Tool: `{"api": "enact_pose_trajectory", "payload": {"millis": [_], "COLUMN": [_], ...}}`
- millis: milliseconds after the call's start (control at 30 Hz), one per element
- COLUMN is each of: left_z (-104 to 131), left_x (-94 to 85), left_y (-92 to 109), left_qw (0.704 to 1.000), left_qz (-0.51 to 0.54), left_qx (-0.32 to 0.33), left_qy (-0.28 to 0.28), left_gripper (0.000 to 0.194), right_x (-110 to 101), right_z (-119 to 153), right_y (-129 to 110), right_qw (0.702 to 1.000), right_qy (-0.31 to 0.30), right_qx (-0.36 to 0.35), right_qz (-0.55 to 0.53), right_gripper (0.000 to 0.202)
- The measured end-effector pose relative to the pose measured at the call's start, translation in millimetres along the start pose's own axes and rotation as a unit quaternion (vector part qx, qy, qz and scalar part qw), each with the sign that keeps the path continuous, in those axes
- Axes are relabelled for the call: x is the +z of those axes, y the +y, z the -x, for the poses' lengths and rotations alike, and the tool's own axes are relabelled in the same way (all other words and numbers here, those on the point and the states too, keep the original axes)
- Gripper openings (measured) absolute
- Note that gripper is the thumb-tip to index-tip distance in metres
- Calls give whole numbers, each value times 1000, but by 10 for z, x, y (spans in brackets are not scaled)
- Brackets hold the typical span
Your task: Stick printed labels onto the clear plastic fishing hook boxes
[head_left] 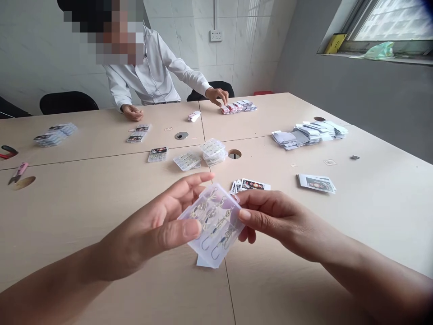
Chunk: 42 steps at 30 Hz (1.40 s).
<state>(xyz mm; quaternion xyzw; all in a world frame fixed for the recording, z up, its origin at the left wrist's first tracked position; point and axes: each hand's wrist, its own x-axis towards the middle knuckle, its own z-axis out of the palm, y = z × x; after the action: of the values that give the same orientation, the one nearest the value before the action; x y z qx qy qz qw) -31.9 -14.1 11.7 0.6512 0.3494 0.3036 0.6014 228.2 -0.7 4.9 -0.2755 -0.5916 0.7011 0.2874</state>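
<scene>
Head view: between our grips, above the table (162, 298), we hold a clear hook box (216, 228); our left grip (149, 230) curls loosely round its left side, our right grip (277, 215) pinches its right corner, printed cards (254, 184) lying just beyond.

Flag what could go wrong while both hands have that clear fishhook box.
The clear plastic fishhook box is tilted between the left hand and the right hand; if its lid is unlatched, which I can't tell, the fishhooks could spill. Either bare hand might then get pricked. Printed cards lie close behind the right hand, so a sweep could scatter them.
</scene>
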Motion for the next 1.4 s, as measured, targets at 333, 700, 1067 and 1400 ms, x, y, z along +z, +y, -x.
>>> {"api": "enact_pose_trajectory", "payload": {"millis": [333, 700, 1067, 1400], "left_z": [-53, 19, -198, -418], "left_x": [80, 136, -39, -19], "left_y": [3, 129, -30, -338], "left_qw": [993, 992, 966, 888], "left_qz": [104, -105, -255, -419], "left_qx": [-21, 62, -46, -110], "left_qy": [-44, 19, 1, -155], "left_gripper": [33, 37, 41, 14], "right_x": [37, 110, -239, -377], "right_z": [14, 74, 17, -162], "right_y": [-9, -23, -77, 124], "right_qw": [999, 941, 881, 818], "right_qy": [33, 135, 203, -11], "right_qx": [-9, -193, -52, 210], "right_qz": [-26, 242, 423, 535], "right_gripper": [17, 12, 28, 20]}}
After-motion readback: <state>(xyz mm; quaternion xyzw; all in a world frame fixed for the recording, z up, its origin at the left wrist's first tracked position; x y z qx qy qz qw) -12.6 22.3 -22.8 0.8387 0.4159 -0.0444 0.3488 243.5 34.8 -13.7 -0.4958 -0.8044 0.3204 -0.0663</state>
